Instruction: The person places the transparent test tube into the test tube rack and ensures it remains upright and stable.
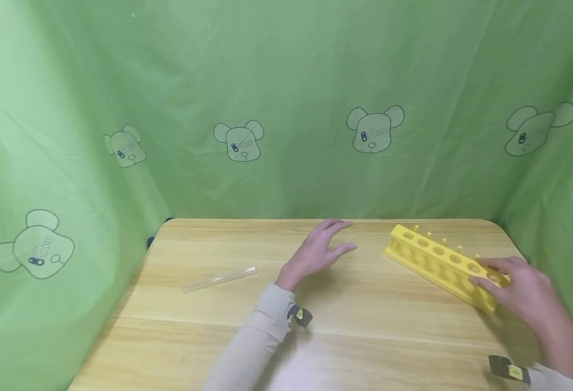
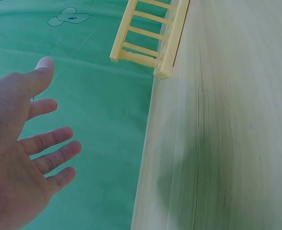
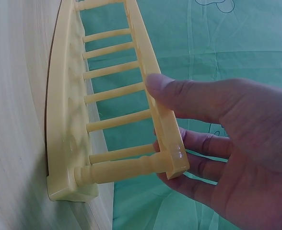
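A yellow test tube rack (image 1: 443, 266) with a row of round holes stands slantwise on the right of the table. My right hand (image 1: 530, 290) grips the near end of its top plate. In the right wrist view the thumb (image 3: 179, 93) lies on one side of that plate and the fingers curl round the other. My left hand (image 1: 318, 247) hovers over the middle of the table, fingers spread, holding nothing. In the left wrist view the rack's far end (image 2: 143, 57) shows apart from that hand. A clear glass test tube (image 1: 220, 279) lies left of the left hand.
The wooden table (image 1: 355, 336) has rounded far corners. Green curtains (image 1: 296, 179) printed with bear heads hang behind it and along both sides. A row of short yellow pegs (image 1: 444, 240) stands along the rack's back side.
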The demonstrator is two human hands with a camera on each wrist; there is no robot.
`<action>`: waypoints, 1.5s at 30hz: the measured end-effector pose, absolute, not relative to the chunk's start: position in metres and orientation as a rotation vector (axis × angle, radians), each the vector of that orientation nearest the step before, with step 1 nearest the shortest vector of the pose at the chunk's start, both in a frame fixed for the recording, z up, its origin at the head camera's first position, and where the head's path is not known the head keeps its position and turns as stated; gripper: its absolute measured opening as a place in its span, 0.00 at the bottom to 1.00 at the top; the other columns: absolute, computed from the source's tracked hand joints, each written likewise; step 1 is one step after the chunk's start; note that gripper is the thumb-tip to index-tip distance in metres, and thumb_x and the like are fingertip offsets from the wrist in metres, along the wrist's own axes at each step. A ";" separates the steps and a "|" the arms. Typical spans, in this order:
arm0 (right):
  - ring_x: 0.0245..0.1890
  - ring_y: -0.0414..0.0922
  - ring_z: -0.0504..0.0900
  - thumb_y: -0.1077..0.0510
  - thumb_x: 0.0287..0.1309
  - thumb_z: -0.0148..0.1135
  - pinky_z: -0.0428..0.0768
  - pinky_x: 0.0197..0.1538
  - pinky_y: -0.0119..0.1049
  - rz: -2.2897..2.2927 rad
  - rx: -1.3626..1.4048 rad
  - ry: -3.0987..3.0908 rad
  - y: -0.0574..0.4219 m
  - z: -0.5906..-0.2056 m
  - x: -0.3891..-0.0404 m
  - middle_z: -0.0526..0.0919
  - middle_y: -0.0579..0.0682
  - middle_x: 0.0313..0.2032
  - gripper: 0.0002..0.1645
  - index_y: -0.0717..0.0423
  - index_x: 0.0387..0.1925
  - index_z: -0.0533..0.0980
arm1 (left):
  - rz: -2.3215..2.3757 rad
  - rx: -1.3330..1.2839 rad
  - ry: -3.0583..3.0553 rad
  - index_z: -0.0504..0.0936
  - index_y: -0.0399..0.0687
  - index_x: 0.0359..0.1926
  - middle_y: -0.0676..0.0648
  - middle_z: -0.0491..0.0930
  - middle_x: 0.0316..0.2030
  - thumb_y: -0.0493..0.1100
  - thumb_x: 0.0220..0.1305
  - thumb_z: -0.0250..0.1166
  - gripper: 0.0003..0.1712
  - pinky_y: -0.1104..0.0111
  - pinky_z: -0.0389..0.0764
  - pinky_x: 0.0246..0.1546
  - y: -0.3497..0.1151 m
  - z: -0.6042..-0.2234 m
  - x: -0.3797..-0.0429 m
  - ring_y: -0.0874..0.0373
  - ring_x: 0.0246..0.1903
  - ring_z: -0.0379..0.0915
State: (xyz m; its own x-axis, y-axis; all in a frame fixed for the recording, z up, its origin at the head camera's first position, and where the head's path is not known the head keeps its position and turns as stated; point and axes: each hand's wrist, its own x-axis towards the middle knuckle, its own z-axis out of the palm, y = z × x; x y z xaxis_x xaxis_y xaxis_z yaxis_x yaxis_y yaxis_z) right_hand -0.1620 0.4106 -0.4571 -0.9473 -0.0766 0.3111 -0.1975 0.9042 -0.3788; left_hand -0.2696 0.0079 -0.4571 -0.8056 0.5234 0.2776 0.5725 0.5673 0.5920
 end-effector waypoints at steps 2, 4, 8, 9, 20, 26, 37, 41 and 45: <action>0.45 0.76 0.74 0.49 0.57 0.77 0.70 0.43 0.78 0.597 0.204 -2.780 0.411 -0.457 -0.162 0.76 0.79 0.50 0.34 0.70 0.55 0.78 | -1.066 -0.957 -2.718 0.69 0.57 0.75 0.50 0.68 0.72 0.66 0.72 0.59 0.37 0.59 0.70 0.70 0.010 -0.456 -0.270 0.55 0.70 0.64; 0.45 0.76 0.75 0.49 0.57 0.76 0.70 0.43 0.77 0.595 0.202 -2.784 0.411 -0.457 -0.162 0.76 0.78 0.50 0.34 0.70 0.55 0.78 | -1.064 -0.961 -2.722 0.69 0.57 0.75 0.51 0.68 0.72 0.66 0.72 0.59 0.37 0.59 0.70 0.70 0.011 -0.455 -0.270 0.55 0.70 0.64; 0.45 0.76 0.75 0.49 0.57 0.76 0.71 0.43 0.76 0.597 0.201 -2.784 0.411 -0.457 -0.161 0.76 0.78 0.50 0.33 0.70 0.55 0.78 | -1.053 -0.971 -2.723 0.69 0.56 0.74 0.51 0.68 0.71 0.65 0.72 0.60 0.37 0.60 0.70 0.70 0.015 -0.453 -0.271 0.55 0.70 0.64; 0.46 0.76 0.74 0.49 0.57 0.76 0.70 0.43 0.77 0.600 0.202 -2.786 0.412 -0.457 -0.161 0.76 0.78 0.50 0.33 0.70 0.55 0.78 | -1.048 -0.974 -2.721 0.69 0.56 0.74 0.51 0.68 0.71 0.64 0.72 0.61 0.36 0.60 0.70 0.70 0.016 -0.453 -0.271 0.55 0.70 0.65; 0.47 0.76 0.73 0.52 0.56 0.77 0.70 0.45 0.78 0.598 0.197 -2.787 0.411 -0.455 -0.162 0.76 0.79 0.50 0.33 0.70 0.55 0.78 | -1.019 -1.012 -2.704 0.71 0.55 0.73 0.49 0.70 0.70 0.59 0.70 0.66 0.35 0.64 0.68 0.71 0.027 -0.452 -0.274 0.55 0.69 0.66; 0.47 0.76 0.73 0.53 0.56 0.77 0.69 0.46 0.79 0.614 0.200 -2.798 0.410 -0.454 -0.161 0.76 0.79 0.50 0.33 0.71 0.55 0.78 | -0.999 -1.015 -2.693 0.72 0.54 0.72 0.50 0.71 0.69 0.60 0.69 0.66 0.35 0.64 0.68 0.70 0.032 -0.452 -0.273 0.56 0.68 0.67; 0.47 0.76 0.74 0.53 0.55 0.78 0.69 0.46 0.77 0.629 0.211 -2.776 0.411 -0.453 -0.161 0.77 0.78 0.49 0.32 0.71 0.53 0.78 | -0.951 -1.055 -2.679 0.73 0.55 0.71 0.49 0.71 0.69 0.62 0.70 0.64 0.34 0.67 0.67 0.70 0.052 -0.450 -0.272 0.58 0.68 0.66; 0.47 0.77 0.73 0.53 0.56 0.77 0.69 0.46 0.77 0.632 0.207 -2.785 0.411 -0.452 -0.160 0.76 0.79 0.49 0.32 0.71 0.54 0.78 | -0.941 -1.055 -2.690 0.73 0.55 0.71 0.50 0.71 0.69 0.62 0.70 0.64 0.34 0.67 0.68 0.70 0.058 -0.448 -0.271 0.58 0.68 0.66; 0.47 0.77 0.73 0.53 0.55 0.78 0.69 0.46 0.78 0.633 0.211 -2.788 0.412 -0.452 -0.161 0.76 0.79 0.49 0.32 0.71 0.54 0.78 | -0.926 -1.053 -2.699 0.73 0.55 0.71 0.51 0.71 0.69 0.63 0.70 0.63 0.34 0.68 0.67 0.70 0.063 -0.447 -0.271 0.58 0.69 0.66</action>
